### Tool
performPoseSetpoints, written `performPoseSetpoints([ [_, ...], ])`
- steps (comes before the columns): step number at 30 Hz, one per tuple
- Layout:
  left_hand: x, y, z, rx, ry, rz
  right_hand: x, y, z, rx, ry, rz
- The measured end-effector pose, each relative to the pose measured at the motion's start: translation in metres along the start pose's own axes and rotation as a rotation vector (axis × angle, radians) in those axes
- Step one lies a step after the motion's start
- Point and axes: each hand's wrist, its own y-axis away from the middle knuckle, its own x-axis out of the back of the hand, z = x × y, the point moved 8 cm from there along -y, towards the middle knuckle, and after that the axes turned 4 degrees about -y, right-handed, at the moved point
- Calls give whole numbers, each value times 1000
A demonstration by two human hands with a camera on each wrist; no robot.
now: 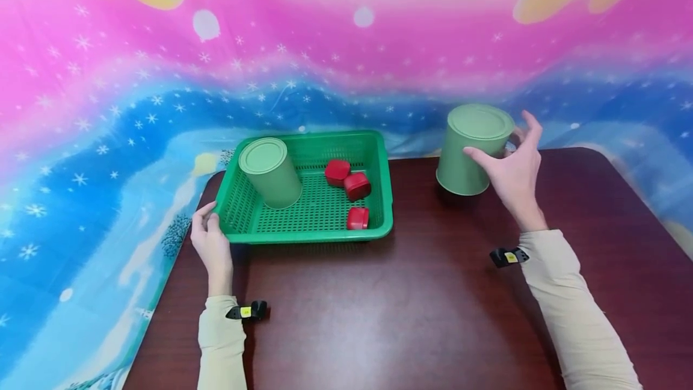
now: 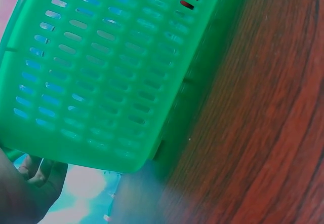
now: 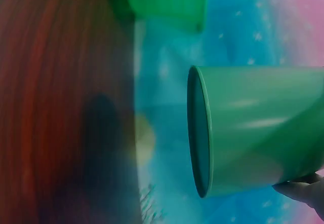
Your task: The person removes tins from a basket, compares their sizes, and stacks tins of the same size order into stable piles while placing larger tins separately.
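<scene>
My right hand (image 1: pixel 514 173) grips a pale green can (image 1: pixel 465 158) around its upper part, thumb on the near side. The right wrist view shows the can (image 3: pixel 258 127) held off the table, its lower rim facing the tabletop. My left hand (image 1: pixel 210 242) pinches the near left corner of a green plastic basket (image 1: pixel 303 237), its fingers (image 2: pixel 48 176) partly hidden by the rim. Inside the basket a second pale green can (image 1: pixel 276 179) stands at the left. Three red blocks lie at the right: one red block (image 1: pixel 338 172) at the back, another (image 1: pixel 357 186) touching it, the third (image 1: pixel 358 218) nearer the front wall.
The dark wood table (image 1: pixel 368 306) carries the basket on its far left part. Behind it hangs a pink and blue patterned cloth (image 1: pixel 325 65), close to the far edge. A black strap with a yellow tag (image 1: pixel 246 312) sits on the left wrist, a similar strap (image 1: pixel 509 256) on the right.
</scene>
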Motion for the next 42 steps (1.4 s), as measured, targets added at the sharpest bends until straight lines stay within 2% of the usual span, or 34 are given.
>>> performPoseSetpoints([
  [10, 1, 1, -1, -26, 17, 14, 32, -9, 49, -72, 85, 122],
  [14, 2, 3, 1, -30, 18, 31, 40, -15, 61, -98, 121, 138],
  [19, 0, 1, 0, -15, 15, 20, 48, -19, 73, -145, 149, 158],
  [24, 0, -2, -4, 3, 32, 7, 50, -18, 80, -166, 140, 156],
  [30, 0, 0, 1, 14, 20, -1, 48, -13, 83, -169, 145, 144],
  [37, 0, 0, -1, -10, -6, 4, 46, -13, 87, -168, 153, 138],
  [42, 1, 0, -3, -14, 16, -3, 46, -12, 88, -159, 145, 139],
])
